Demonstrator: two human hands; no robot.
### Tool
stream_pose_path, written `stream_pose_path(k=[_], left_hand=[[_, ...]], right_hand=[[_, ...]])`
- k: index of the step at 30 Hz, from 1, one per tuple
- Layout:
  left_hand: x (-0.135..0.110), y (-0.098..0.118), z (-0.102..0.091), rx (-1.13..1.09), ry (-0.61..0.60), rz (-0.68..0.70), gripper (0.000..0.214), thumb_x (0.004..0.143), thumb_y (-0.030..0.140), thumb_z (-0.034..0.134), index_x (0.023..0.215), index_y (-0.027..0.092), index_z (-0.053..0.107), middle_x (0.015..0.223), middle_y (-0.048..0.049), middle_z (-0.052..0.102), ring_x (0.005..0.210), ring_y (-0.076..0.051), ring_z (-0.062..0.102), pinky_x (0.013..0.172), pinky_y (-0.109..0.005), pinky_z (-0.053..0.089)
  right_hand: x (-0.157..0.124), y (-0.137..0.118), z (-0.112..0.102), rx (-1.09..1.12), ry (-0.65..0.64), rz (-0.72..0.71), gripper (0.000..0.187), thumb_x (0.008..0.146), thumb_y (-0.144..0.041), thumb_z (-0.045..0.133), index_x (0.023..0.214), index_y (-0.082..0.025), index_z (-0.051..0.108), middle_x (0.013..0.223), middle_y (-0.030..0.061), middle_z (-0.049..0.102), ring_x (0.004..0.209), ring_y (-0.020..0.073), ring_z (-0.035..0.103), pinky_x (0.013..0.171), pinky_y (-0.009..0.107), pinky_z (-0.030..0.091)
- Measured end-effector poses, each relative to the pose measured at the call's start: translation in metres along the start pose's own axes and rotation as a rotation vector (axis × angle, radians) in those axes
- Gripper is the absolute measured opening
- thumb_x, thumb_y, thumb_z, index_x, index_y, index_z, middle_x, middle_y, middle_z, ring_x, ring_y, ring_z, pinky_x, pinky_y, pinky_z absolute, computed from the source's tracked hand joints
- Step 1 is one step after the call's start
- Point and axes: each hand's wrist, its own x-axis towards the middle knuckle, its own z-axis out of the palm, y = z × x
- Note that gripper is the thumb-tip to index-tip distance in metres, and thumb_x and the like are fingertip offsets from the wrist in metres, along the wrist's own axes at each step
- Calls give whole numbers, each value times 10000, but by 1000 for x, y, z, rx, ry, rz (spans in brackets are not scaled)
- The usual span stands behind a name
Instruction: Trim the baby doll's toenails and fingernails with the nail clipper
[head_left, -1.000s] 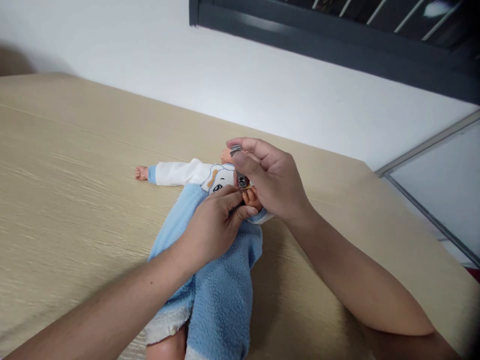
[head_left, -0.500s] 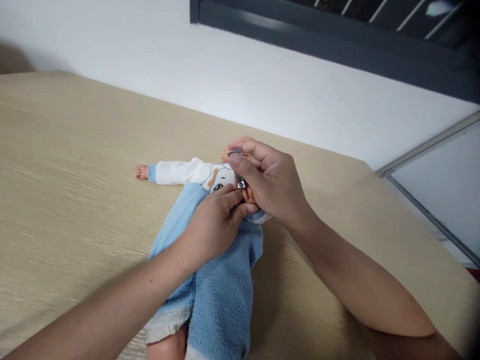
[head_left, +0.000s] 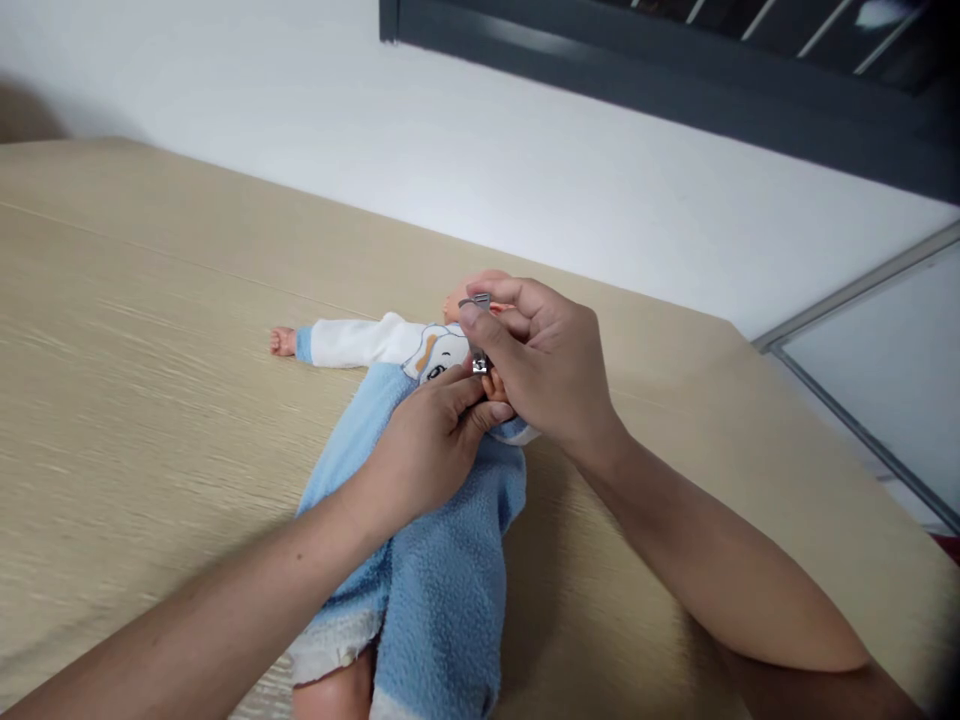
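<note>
A baby doll (head_left: 450, 560) in a blue and white fleece outfit lies on its back, its head mostly covered by my right hand. My left hand (head_left: 431, 440) is closed around the doll's hand (head_left: 496, 388), which is bent in over its chest. Between the thumb and fingers of my right hand (head_left: 551, 350) is a pair of silver nail clippers (head_left: 479, 350). Their cutting end points down and sits at the doll's fingers; whether it touches them I cannot tell. The doll's other arm (head_left: 349, 343) stretches out to the left.
Under the doll is a light wood-grain table (head_left: 165, 420). A white wall (head_left: 300, 120) rises behind the table's far edge, with a dark window frame (head_left: 600, 90) at the upper right. A metal-edged panel (head_left: 885, 380) stands at the right.
My right hand has tilted slightly, and the upper end of the nail clippers has shifted a little to the right. My left hand keeps its hold on the doll's hand.
</note>
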Motion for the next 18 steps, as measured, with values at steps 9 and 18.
stream_pose_path(k=[9,18], left_hand=[[0,0,0,-7,-1,4,249,1105,288,560,919,182,688,1027,-48,672,1024,-205,633,941,-338,489],[0,0,-1,24,-3,2,262,1105,276,547,899,186,681,1015,-52,671,1016,-213,628,930,-349,485]], right_hand=[[-1,-1,0,6,-4,1,426,940,-556,768,1159,-190,759,709,-9,767,703,168,715,778,351,579],[1,-4,-1,83,-53,56,400,960,-536,746,1145,-181,750,750,-9,756,588,132,673,633,295,555]])
